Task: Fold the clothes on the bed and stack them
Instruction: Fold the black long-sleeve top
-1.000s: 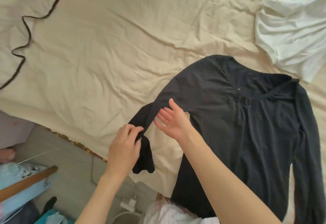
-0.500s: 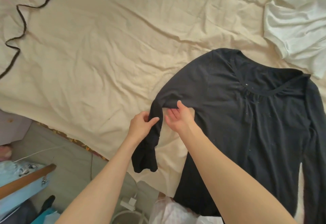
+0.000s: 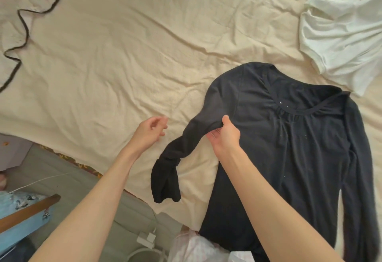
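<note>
A black long-sleeved top [image 3: 289, 148] lies face up on the cream bed sheet [image 3: 124, 65], neckline toward the far side. My right hand [image 3: 224, 137] pinches its left sleeve near the underarm, thumb on top and fingers underneath, lifting it off the sheet. The sleeve's cuff end [image 3: 165, 181] hangs down over the bed's near edge. My left hand [image 3: 149, 131] hovers to the left of the sleeve with loosely curled fingers and holds nothing. A crumpled white garment [image 3: 341, 40] lies at the far right of the bed.
A dark-trimmed cream cover [image 3: 12, 40] ruffles along the left. Below the bed edge are a grey floor, a white charger with cable [image 3: 146, 239], a blue item with a wooden bar [image 3: 26, 212], and a pale plastic bag [image 3: 198, 247].
My left hand has let go of the sleeve and drawn away to the left. My right hand has closed on the sleeve and lifted it.
</note>
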### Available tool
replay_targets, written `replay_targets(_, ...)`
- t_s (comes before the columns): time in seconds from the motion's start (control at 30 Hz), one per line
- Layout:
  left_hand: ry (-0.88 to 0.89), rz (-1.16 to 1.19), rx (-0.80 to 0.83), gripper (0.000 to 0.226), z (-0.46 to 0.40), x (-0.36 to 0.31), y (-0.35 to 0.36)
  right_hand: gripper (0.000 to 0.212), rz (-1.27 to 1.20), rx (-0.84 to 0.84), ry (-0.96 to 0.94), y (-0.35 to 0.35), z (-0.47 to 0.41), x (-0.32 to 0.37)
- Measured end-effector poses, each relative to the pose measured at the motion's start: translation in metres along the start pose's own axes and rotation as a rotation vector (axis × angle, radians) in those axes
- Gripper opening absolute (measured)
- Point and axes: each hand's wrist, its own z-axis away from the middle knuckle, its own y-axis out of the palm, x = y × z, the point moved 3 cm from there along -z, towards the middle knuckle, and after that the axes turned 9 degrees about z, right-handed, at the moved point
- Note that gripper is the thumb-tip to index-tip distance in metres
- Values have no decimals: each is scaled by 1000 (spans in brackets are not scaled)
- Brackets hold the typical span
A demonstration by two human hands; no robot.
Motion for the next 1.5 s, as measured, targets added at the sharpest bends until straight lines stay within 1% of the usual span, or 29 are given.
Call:
replay_targets(0.07, -4, -44, 117, 42, -5, -11, 21, 34, 84, 94, -9, 3, 4, -1)
replay_targets(0.13, -52, 6, 216, 51, -10, -23, 42, 27, 125, 175, -27, 3, 8, -2)
replay_targets(0.2, -127, 57, 292, 50, -16, -30, 58, 21, 123, 216, -48, -2, 10, -2)
replay_targets(0.27, -133, 50, 352, 41, -22, -34, 65, 25, 84, 239, -51, -11, 12, -2)
replay_targets(0.33, -105, 75, 348, 34, -27, -36, 63, 23, 60, 239, -43, -21, 11, -3)
replay_targets(0.4, -98, 194, 300, 34, -31, -40, 56, 9, 81, 181, -35, -30, 11, -3)
replay_targets(0.43, -99, 244, 285, 33, -32, -41, 52, 11, 107, 132, -41, -34, 11, -3)
replay_targets(0.5, -95, 252, 276, 31, -34, -47, 46, 17, 133, 72, -57, -35, 12, -2)
replay_targets(0.57, -88, 219, 256, 31, -35, -54, 43, 17, 114, 71, -61, -31, 14, -2)
replay_targets(0.6, -98, 223, 264, 34, -35, -57, 42, 23, 95, 82, -68, -28, 15, -2)
replay_targets(0.63, -127, 237, 303, 41, -35, -59, 42, 30, 79, 96, -75, -25, 16, -1)
replay_targets(0.67, -177, 246, 366, 48, -33, -61, 42, 31, 59, 110, -84, -23, 17, 1)
replay_targets(0.73, -289, 193, 478, 52, -29, -60, 40, 31, 3, 139, -90, -21, 17, 4)
replay_targets(0.8, -353, 25, 526, 48, -27, -55, 35, 34, -42, 152, -80, -22, 16, 6)
replay_targets(0.87, -345, -117, 579, 40, -24, -51, 29, 36, -53, 155, -74, -25, 17, 6)
replay_targets(0.93, -298, -105, 635, 29, -21, -50, 22, 37, -78, 143, -65, -28, 18, 6)
replay_targets(1.0, -228, -80, 612, 22, -18, -49, 14, 37, -142, 132, -37, -30, 18, 5)
replay_targets(1.03, -175, -76, 556, 23, -17, -49, 11, 37, -172, 121, -22, -31, 17, 4)
replay_targets(1.1, -42, -8, 378, 22, -14, -48, 4, 35, -216, 97, 9, -29, 19, 1)
replay_targets(1.17, 88, 90, 235, 12, -10, -50, 0, 31, -247, 97, 29, -25, 20, -3)
replay_targets(1.23, 181, 117, 173, 6, -5, -53, -4, 31, -274, 109, 31, -20, 22, -4)
replay_targets(1.3, 228, 120, 148, 6, -3, -56, -7, 42, -286, 140, 11, -15, 22, -6)
replay_targets(1.33, 230, 132, 141, 7, -3, -57, -8, 48, -246, 172, -18, -11, 23, -8)
replay_targets(1.37, 214, 156, 143, 7, -3, -58, -9, 53, -150, 218, -57, -6, 25, -11)
replay_targets(1.43, 133, 210, 174, 7, -2, -57, -8, 55, 102, 302, -101, 8, 29, -22)
replay_targets(1.47, 84, 206, 196, 9, -1, -56, -8, 56, 209, 326, -103, 15, 31, -30)
replay_targets(1.5, 44, 154, 220, 12, -1, -54, -10, 55, 295, 342, -109, 21, 32, -37)
